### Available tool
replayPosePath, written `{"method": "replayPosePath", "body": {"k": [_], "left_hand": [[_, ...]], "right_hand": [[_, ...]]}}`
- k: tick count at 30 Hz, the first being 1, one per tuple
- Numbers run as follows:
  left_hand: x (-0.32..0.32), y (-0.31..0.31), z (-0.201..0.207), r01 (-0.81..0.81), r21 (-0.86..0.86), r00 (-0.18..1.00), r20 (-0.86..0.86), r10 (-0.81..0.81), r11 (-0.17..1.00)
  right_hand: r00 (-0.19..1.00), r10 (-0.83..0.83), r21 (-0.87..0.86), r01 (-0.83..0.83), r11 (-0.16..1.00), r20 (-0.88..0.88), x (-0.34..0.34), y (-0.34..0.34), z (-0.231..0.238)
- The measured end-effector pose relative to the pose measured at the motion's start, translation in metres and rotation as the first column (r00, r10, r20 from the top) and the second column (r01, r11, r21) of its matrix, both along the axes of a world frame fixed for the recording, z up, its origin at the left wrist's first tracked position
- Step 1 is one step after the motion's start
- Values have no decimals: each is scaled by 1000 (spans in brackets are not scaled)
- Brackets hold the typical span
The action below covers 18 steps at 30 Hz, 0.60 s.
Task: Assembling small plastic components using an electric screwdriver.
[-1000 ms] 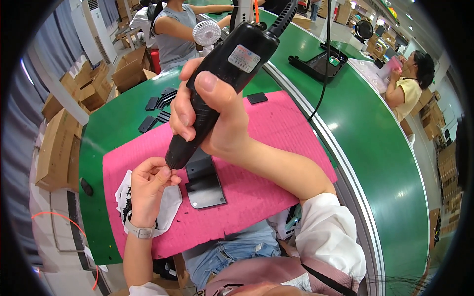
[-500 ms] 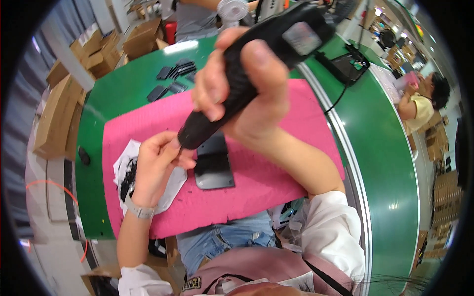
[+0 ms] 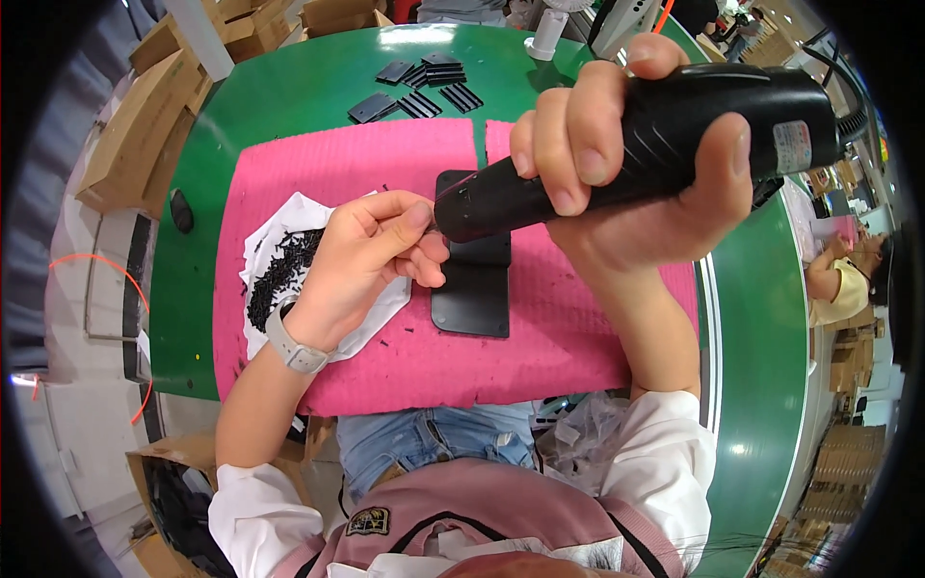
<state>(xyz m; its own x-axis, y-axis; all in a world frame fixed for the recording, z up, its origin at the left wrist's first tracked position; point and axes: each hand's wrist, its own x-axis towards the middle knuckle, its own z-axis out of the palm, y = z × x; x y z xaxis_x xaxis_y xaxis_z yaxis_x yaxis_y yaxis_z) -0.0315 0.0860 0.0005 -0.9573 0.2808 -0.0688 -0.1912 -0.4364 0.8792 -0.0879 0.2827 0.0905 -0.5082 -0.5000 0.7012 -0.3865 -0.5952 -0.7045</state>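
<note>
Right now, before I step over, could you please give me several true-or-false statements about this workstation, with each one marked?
1. The right hand grips a black corded tool. True.

2. The left hand is well away from the tool. False: its thumb and fingertips are right by the tool's tip.

3. A flat black part lies on the pink mat. True.

4. The small black screw-like pieces are piled in a blue bowl. False: most lie on a white sheet.

5. The person's watch is on the left wrist. True.

6. The cluster of black plates sits on the pink mat. False: it lies beyond the mat, on the green table.
</note>
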Motion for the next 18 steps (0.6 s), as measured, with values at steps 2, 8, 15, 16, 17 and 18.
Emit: {"method": "replayPosePath", "body": {"k": [2, 8, 15, 16, 17, 18], "left_hand": [[1, 1, -3, -3, -11, 1000, -5, 3, 1000], [-3, 14, 2, -141, -227, 986, -121, 116, 964], [-6, 21, -3, -36, -672, 999, -24, 27, 739], [-7, 22, -3, -30, -685, 999, -50, -5, 728], [-7, 23, -3, -25, -697, 996, -75, -38, 716], [-7, 24, -2, -32, -678, 997, -72, -23, 735]], "right_hand": [[999, -39, 29, 39, 999, 1, 4, 0, 4], [934, 348, -150, -334, 931, 79, -21, -4, -5], [996, -29, 165, 14, 986, 90, -24, -12, -18], [995, -28, 165, 13, 986, 92, -25, -13, -18], [995, -31, 168, 14, 986, 97, -25, -13, -19], [994, -31, 170, 13, 985, 103, -26, -14, -19]]}}
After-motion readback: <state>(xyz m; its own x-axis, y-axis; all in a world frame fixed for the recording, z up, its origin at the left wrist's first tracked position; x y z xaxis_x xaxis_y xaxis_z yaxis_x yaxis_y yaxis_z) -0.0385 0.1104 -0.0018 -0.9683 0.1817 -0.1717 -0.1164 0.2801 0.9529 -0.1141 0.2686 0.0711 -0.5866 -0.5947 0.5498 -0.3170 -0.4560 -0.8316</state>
